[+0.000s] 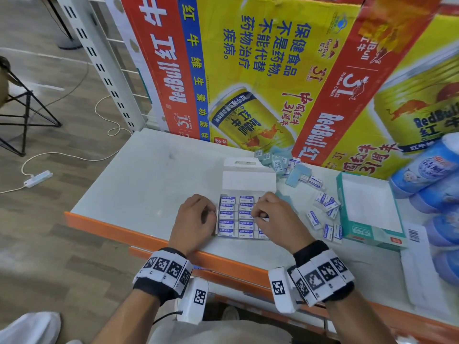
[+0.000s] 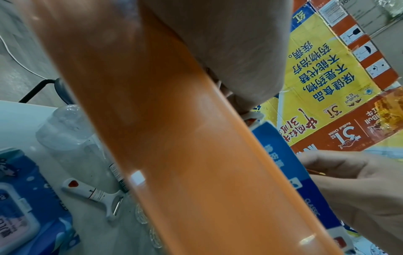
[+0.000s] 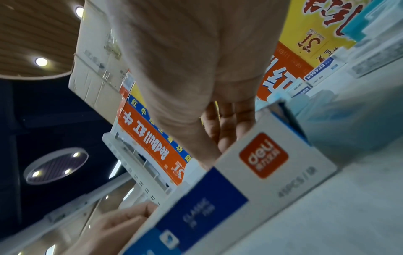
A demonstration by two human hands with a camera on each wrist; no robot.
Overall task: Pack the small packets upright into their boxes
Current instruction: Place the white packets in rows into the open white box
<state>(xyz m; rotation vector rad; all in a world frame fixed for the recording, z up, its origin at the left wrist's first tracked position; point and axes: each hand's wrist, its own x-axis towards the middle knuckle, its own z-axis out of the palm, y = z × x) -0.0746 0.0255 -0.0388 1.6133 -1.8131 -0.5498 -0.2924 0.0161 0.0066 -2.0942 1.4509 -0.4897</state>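
A: Where do things stand?

B: The open white-and-blue cardboard eraser box [image 1: 224,234] sits near the front of the white counter [image 1: 154,180], lid flap folded back. Rows of small white-and-blue eraser packets [image 1: 227,214] stand in it already. The left hand [image 1: 195,219] curls against the box's left wall, steadying it. The right hand [image 1: 275,214] hovers over the right-hand column with fingers bent; it seems to pinch a packet, but I cannot tell for certain.

A: Loose stock?

B: More white-and-blue packets [image 1: 325,202] lie scattered to the right, beside a teal-edged open cardboard box [image 1: 370,234]. A heap of pale blue packets [image 1: 278,157] sits behind, against the yellow-and-red drinks cartons [image 1: 260,70].

A: How to do this step well?

B: My judgement: keep the left hand bracing the wall so the rows don't splay. Lower the packet on edge, label matching its neighbours, then press it level. A tilted packet would likely jam the last column.
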